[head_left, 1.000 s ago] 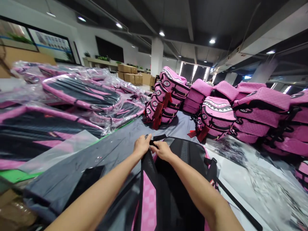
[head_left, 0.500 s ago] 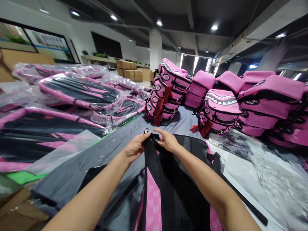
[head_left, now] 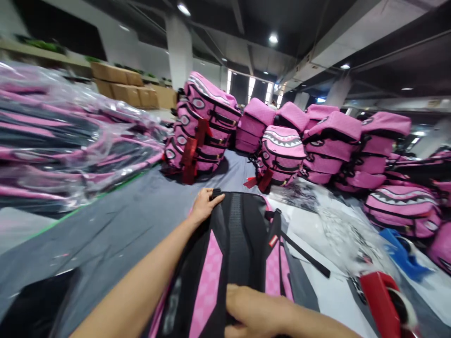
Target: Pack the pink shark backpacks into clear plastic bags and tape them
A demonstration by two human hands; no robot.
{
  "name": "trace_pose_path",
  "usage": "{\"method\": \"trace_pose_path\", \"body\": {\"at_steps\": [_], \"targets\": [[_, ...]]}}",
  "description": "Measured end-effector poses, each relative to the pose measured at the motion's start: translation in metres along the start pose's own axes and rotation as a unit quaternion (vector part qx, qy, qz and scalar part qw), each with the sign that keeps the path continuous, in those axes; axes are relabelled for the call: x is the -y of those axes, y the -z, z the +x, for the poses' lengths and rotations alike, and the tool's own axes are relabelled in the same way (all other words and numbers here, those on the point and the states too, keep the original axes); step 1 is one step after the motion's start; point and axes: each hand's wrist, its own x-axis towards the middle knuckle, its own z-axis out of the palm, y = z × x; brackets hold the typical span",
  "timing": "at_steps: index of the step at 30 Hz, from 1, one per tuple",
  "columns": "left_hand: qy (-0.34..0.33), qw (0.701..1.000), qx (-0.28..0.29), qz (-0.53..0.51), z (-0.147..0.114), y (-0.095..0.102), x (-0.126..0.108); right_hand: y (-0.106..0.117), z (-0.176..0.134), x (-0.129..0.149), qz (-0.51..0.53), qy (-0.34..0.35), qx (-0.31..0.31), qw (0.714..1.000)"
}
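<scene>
A black backpack (head_left: 249, 234) lies on the table with its padded back up and its shoulder straps showing. The left shoulder strap (head_left: 207, 272) has a pink checkered panel; the right shoulder strap (head_left: 273, 253) carries a small red label. At the far end, my left hand (head_left: 203, 206) is closed round a black buckle on the left strap, thumb on top. Lower down, my right hand (head_left: 255, 307) is curled at that strap's inner edge, its fingertips hidden behind it. A loose black webbing end (head_left: 310, 260) trails off to the right.
Pink backpacks with red tags (head_left: 202, 122) stand stacked ahead, with more pink stacks (head_left: 329, 145) to the right. Plastic-wrapped bags (head_left: 52, 141) are piled at left. A red tape dispenser (head_left: 380, 300), a blue dispenser (head_left: 405, 253) and clear plastic bags (head_left: 341, 234) lie at right.
My right hand has left the buckle end and come down to the near part of the left strap. My left hand stays at the buckle, and the strap now lies flatter. The view has turned right.
</scene>
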Motion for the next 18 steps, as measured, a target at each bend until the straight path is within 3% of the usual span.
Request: {"method": "trace_pose_path", "body": {"at_steps": [2,4,6,8,9,11,13,15,18], "targets": [[-0.004,0.999,0.011,0.049,-0.007,-0.022,0.012,0.019,-0.029,-0.004,0.030,-0.038,-0.063,0.997],[-0.016,0.996,0.018,0.090,-0.009,-0.028,0.018,0.057,-0.050,-0.023,0.043,-0.136,-0.207,0.968],[-0.034,0.992,0.022,0.124,-0.007,-0.024,0.015,0.097,-0.060,-0.055,0.000,-0.302,-0.327,0.895],[-0.054,0.987,0.015,0.152,-0.007,-0.018,0.004,0.126,-0.056,-0.091,-0.035,-0.460,-0.343,0.818],[-0.071,0.984,0.012,0.164,-0.010,-0.018,-0.004,0.134,-0.050,-0.107,-0.035,-0.499,-0.336,0.798],[-0.129,0.977,0.046,0.165,-0.021,-0.028,-0.023,0.142,-0.033,-0.132,-0.022,-0.526,-0.319,0.788],[-0.198,0.962,0.126,0.140,-0.036,-0.050,-0.039,0.145,-0.015,-0.142,-0.021,-0.517,-0.328,0.791],[-0.237,0.945,0.196,0.108,-0.049,-0.079,-0.051,0.150,-0.004,-0.138,-0.043,-0.497,-0.363,0.787],[-0.241,0.939,0.235,0.066,-0.056,-0.118,-0.057,0.158,-0.003,-0.113,-0.088,-0.438,-0.423,0.788]]}}
